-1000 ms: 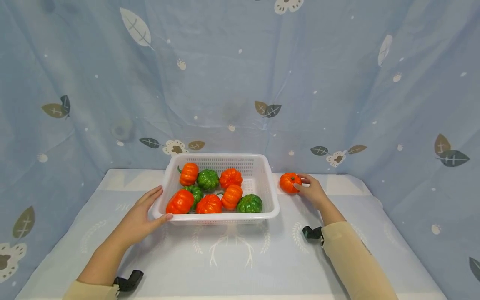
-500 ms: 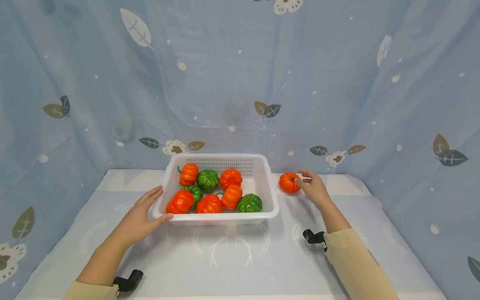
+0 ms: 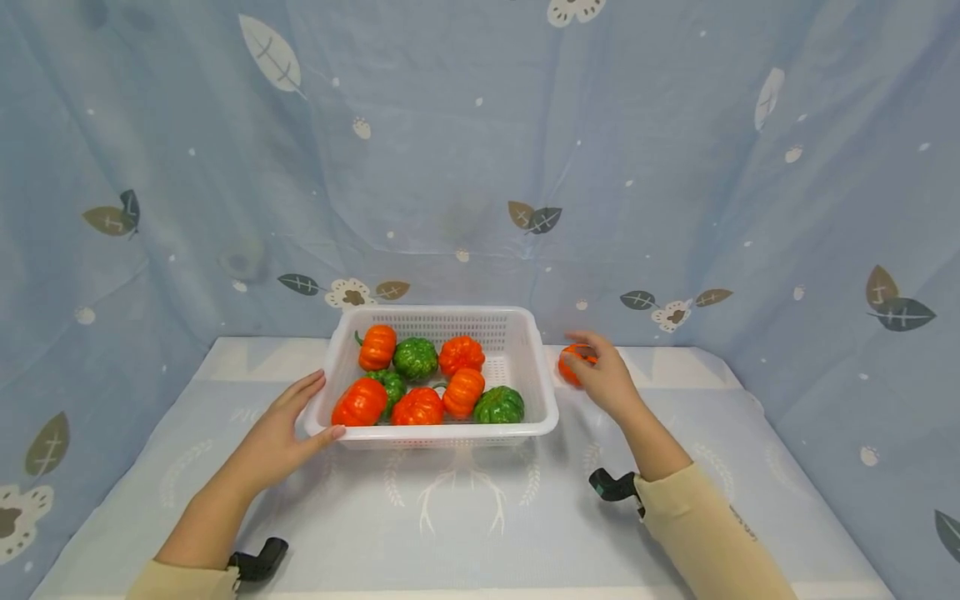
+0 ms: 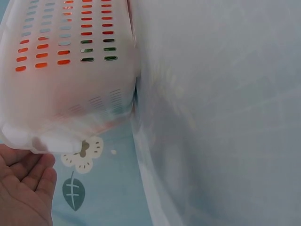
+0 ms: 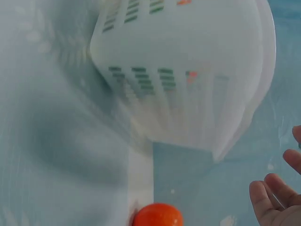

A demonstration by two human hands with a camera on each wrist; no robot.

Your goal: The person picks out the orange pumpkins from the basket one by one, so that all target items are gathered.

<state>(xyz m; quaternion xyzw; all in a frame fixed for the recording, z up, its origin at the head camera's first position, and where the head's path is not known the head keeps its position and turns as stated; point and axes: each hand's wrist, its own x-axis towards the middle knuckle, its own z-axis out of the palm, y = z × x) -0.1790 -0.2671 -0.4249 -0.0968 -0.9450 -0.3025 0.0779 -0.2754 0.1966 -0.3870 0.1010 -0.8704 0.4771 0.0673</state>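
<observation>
A white plastic basket [image 3: 450,433] holds several small orange, red-orange and green pumpkins. My left hand [image 3: 281,437] rests against its left side, fingers extended along the rim and thumb on the front left corner. In the left wrist view, the fingertips touch the rim from below. To the right of the basket, one orange pumpkin [image 3: 567,371] stands on the table, partly hidden behind my right hand [image 3: 606,379]. That hand hovers over it with fingers loosely bent and apart. The right wrist view shows the pumpkin [image 5: 158,215] separate from the fingers [image 5: 263,200], which hold nothing.
A pale patterned cloth covers the table [image 3: 465,533]. Blue printed curtains [image 3: 450,167] rise behind it and at both sides. Black camera mounts sit at the left wrist [image 3: 258,560] and right wrist [image 3: 611,485].
My right hand has drawn off the lone pumpkin's right side, then shifted left over it, covering more of it. The left hand and basket have stayed in place.
</observation>
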